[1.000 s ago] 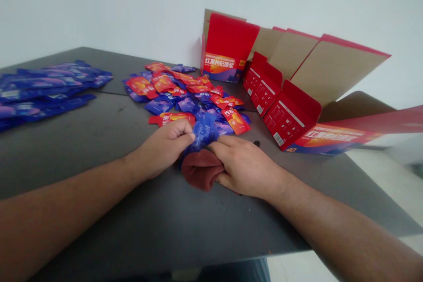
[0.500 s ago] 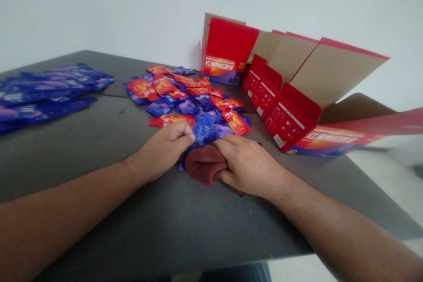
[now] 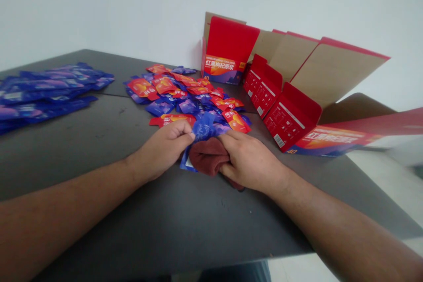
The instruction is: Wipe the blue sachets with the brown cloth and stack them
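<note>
My left hand (image 3: 168, 147) is closed, with thumb and fingers pinching the left edge of a blue sachet (image 3: 202, 127). A brown cloth (image 3: 209, 156) is bunched in my right hand (image 3: 249, 156) and presses over the sachet's middle; part of the sachet shows above and below the cloth. Just beyond both hands lies a loose pile of red sachets (image 3: 140, 88) and blue sachets (image 3: 160, 106). The right fingertips are partly hidden behind the cloth.
Long blue packets (image 3: 49, 90) lie stacked at the left of the dark table (image 3: 158, 229). Open red cartons (image 3: 292, 119) stand in a row on the right, flaps raised. Another open carton (image 3: 223, 68) stands at the back by the wall.
My right hand and the cloth have shifted slightly up and to the right over the sachet, baring more of its lower end. The left hand stays nearly still.
</note>
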`<state>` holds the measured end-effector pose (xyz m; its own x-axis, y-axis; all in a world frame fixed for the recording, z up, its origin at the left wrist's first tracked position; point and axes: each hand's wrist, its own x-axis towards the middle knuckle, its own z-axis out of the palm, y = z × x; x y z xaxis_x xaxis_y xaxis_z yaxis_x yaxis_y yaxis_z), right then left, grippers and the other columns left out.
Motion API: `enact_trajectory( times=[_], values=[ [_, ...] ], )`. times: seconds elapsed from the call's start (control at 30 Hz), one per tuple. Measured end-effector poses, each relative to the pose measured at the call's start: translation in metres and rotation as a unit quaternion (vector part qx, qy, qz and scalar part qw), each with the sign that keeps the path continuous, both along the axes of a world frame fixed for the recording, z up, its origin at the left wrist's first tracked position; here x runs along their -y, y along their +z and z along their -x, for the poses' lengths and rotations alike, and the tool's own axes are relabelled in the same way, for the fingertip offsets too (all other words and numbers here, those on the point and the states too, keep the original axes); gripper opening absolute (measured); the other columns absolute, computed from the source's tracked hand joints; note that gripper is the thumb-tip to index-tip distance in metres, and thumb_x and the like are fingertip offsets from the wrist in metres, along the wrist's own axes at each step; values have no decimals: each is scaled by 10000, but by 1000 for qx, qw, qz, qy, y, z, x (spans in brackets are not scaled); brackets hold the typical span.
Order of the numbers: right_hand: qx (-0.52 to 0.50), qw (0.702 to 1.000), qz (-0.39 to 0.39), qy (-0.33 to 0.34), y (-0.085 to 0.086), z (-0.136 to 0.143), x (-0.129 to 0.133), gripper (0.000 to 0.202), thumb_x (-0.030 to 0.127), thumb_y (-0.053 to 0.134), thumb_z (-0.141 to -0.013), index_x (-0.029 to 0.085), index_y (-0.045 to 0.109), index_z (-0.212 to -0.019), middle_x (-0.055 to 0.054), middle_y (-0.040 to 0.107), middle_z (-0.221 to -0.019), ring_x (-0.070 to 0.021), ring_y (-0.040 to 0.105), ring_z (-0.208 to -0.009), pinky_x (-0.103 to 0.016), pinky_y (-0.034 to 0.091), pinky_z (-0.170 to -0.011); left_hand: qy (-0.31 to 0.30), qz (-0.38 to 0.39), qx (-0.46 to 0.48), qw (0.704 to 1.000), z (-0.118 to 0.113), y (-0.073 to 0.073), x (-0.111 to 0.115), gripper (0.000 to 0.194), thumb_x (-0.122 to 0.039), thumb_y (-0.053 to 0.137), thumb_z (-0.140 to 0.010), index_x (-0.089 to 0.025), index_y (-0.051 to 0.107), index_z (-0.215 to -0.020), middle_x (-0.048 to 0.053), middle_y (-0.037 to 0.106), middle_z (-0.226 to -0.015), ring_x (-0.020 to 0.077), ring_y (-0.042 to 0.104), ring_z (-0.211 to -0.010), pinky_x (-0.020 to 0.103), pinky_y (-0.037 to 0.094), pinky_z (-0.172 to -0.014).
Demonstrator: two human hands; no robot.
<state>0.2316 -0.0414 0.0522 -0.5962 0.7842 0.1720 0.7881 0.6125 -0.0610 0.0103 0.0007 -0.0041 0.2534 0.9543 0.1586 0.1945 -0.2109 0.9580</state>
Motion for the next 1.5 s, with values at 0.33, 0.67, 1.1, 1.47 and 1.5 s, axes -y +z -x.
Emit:
enact_trajectory(
  times=[0.33, 0.67, 1.1, 1.47, 1.5],
  values=[
    [10, 1000, 14, 10, 2, 0, 1, 186, 267, 618, -835, 190, 589, -1001, -70, 637, -1002, -220, 599, -902, -338, 483, -784, -2, -1, 1, 1000, 0, -1, 0, 218, -330, 587, -899, -205, 502, -742, -30, 460, -662, 120, 421, -567, 252, 341, -507],
    [19, 998, 25, 52, 0, 1, 3, 198, 282, 618, -848, 193, 594, -1024, -66, 634, -1000, -225, 600, -931, -342, 477, -806, -1, -20, -13, 1000, -1, 3, 1, 227, -310, 591, -900, -195, 499, -727, -31, 477, -680, 113, 438, -596, 239, 372, -534],
    [6, 999, 33, 32, -3, 0, -2, 140, 273, 611, -840, 201, 566, -951, -43, 611, -958, -200, 585, -868, -317, 449, -751, 12, -17, -60, 998, -2, 13, 6, 196, -286, 564, -904, -192, 515, -739, -50, 474, -611, 95, 416, -527, 223, 350, -495],
    [5, 999, 38, 33, -3, 0, -3, 151, 272, 622, -836, 203, 566, -958, -40, 606, -959, -200, 586, -872, -318, 439, -753, 8, -36, -68, 997, 0, 8, 3, 189, -274, 557, -920, -191, 524, -754, -53, 481, -641, 90, 425, -551, 222, 354, -514],
    [5, 999, 39, 33, -2, 0, -3, 152, 273, 625, -835, 203, 568, -957, -40, 606, -957, -199, 585, -868, -318, 438, -751, 9, -40, -71, 997, 0, 9, 4, 189, -273, 557, -918, -190, 526, -751, -51, 483, -645, 91, 427, -556, 223, 354, -517]
  ],
)
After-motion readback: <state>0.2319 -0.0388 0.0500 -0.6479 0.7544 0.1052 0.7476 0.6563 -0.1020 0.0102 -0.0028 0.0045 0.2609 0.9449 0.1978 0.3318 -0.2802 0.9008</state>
